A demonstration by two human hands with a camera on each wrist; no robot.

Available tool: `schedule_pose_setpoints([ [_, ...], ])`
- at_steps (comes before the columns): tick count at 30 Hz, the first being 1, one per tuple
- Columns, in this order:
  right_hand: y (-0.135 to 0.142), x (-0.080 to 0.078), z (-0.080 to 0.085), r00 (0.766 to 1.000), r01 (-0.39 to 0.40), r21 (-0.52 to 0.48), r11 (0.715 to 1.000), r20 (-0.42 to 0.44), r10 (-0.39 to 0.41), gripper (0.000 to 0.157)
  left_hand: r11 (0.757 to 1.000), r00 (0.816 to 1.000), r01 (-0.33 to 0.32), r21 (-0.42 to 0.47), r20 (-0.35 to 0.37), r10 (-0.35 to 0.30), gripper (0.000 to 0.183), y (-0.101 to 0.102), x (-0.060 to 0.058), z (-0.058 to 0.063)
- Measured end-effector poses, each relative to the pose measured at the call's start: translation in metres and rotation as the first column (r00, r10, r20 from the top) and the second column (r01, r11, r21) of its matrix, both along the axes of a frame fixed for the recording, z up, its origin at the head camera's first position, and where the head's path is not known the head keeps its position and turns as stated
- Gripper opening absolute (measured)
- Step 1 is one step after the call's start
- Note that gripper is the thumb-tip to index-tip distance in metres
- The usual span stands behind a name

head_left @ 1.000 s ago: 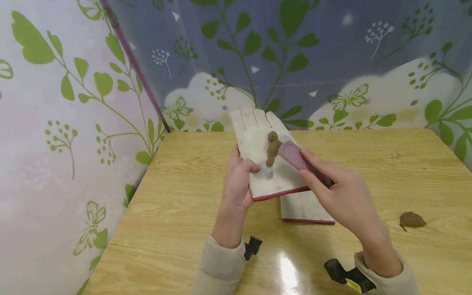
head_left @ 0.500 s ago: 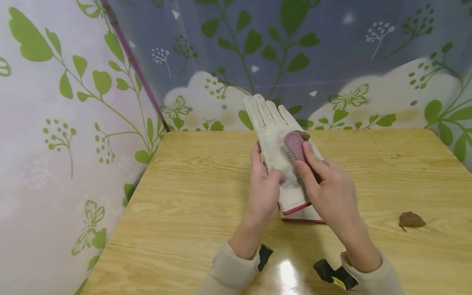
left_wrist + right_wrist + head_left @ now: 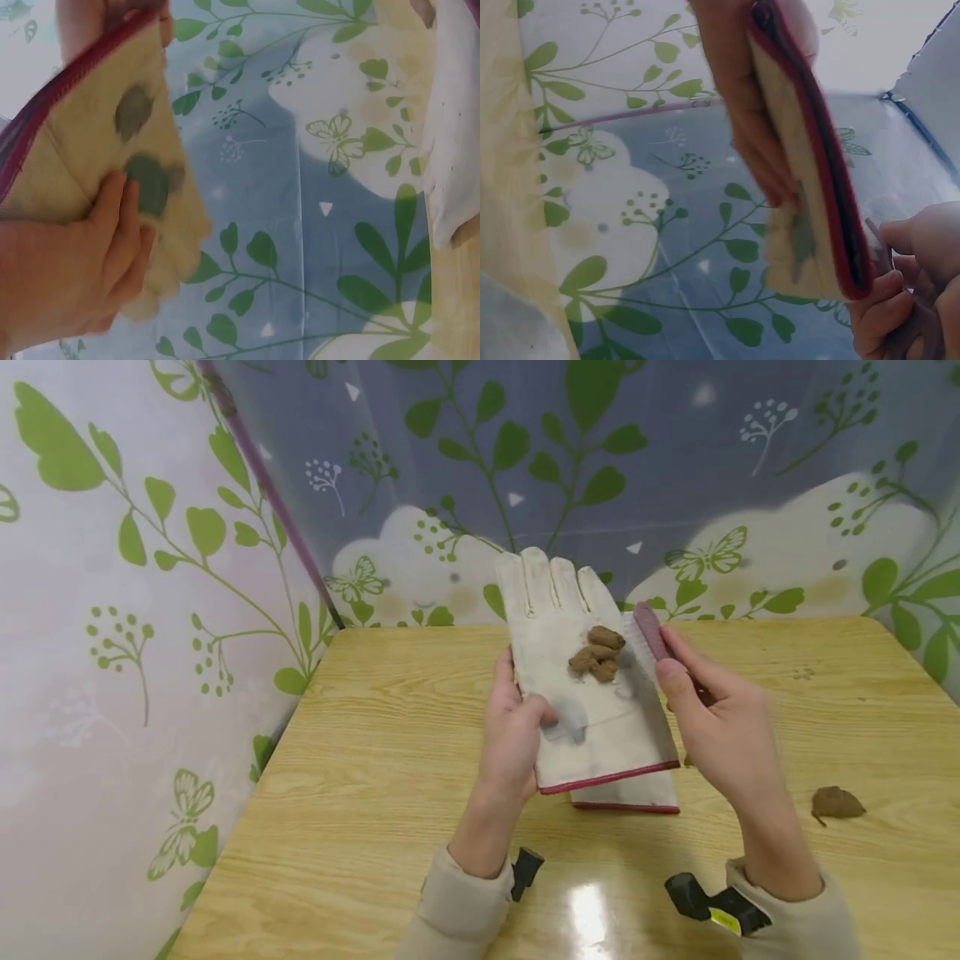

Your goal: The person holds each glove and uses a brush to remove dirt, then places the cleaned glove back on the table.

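Observation:
My left hand (image 3: 513,727) holds a cream work glove (image 3: 555,643) by its left edge, thumb on top and fingers underneath. The glove is tilted up above the table, with a red-trimmed cuff and a grey smudge near the thumb. Several brown, mud-like clumps (image 3: 596,656) lie on its palm. In the left wrist view, dark stains (image 3: 146,184) mark the glove's underside. At the glove's right edge, my right hand (image 3: 720,718) grips a pink dotted brush (image 3: 651,631), bristles facing the glove. A second glove (image 3: 630,793) lies on the table, mostly hidden beneath the first.
A brown clump (image 3: 837,803) with a thin tail rests on the wooden table (image 3: 360,752) at the right. Faint brown specks (image 3: 804,674) lie farther back. Leaf-patterned sheets (image 3: 450,485) stand along the table's back and left side.
The brush passed over the glove's palm and is now at its right edge. The brown material, earlier one upright clump, now lies as several pieces farther right. The glove has shifted right.

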State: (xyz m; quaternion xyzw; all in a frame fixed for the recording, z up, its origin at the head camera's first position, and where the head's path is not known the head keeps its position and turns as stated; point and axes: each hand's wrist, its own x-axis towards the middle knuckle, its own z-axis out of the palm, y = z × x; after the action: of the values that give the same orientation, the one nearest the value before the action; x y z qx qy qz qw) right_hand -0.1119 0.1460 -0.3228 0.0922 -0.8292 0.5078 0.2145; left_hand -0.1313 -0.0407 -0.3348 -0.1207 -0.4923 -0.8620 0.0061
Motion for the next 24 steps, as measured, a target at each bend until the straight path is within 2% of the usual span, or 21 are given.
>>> schedule_pose_setpoints([
  [2,-0.003,-0.003,-0.003,1.000,0.004,0.049,0.999,0.023,-0.005,0.038,0.999,1.000,0.027,-0.042,-0.001,-0.027,0.081,0.000,0.001,-0.001],
  [4,-0.010,-0.003,-0.007,1.000,-0.005,0.115,0.993,0.011,0.004,0.039,0.998,1.000,0.014,-0.069,-0.004,-0.014,0.080,-0.001,0.003,-0.001],
  [7,-0.024,0.000,-0.011,0.999,-0.035,0.249,0.968,-0.030,0.044,0.041,0.995,0.997,-0.081,-0.055,-0.011,0.080,0.079,-0.003,0.004,0.001],
  [9,-0.033,0.003,-0.013,0.996,-0.062,0.327,0.943,-0.044,0.081,0.043,0.987,0.987,-0.159,-0.030,-0.014,0.159,0.078,-0.005,0.003,0.002],
  [13,-0.042,0.007,-0.014,0.990,-0.130,0.411,0.902,0.008,0.139,0.045,0.972,0.973,-0.231,0.031,-0.005,0.231,0.078,-0.013,-0.002,0.002],
  [16,-0.040,0.009,-0.011,0.979,-0.202,0.355,0.913,0.086,0.183,0.045,0.970,0.974,-0.227,0.086,0.032,0.225,0.078,-0.019,-0.006,0.003],
  [19,-0.032,0.010,-0.006,0.965,-0.250,0.226,0.942,0.139,0.223,0.043,0.973,0.976,-0.207,0.105,0.097,0.197,0.078,-0.025,-0.010,0.004],
  [22,-0.022,0.011,0.000,0.964,-0.244,0.110,0.963,0.135,0.229,0.042,0.979,0.976,-0.177,0.103,0.146,0.161,0.078,-0.028,-0.012,0.005],
  [24,-0.017,0.011,0.001,0.978,-0.195,0.083,0.977,0.096,0.187,0.042,0.983,0.978,-0.157,0.097,0.154,0.141,0.079,-0.029,-0.012,0.004],
])
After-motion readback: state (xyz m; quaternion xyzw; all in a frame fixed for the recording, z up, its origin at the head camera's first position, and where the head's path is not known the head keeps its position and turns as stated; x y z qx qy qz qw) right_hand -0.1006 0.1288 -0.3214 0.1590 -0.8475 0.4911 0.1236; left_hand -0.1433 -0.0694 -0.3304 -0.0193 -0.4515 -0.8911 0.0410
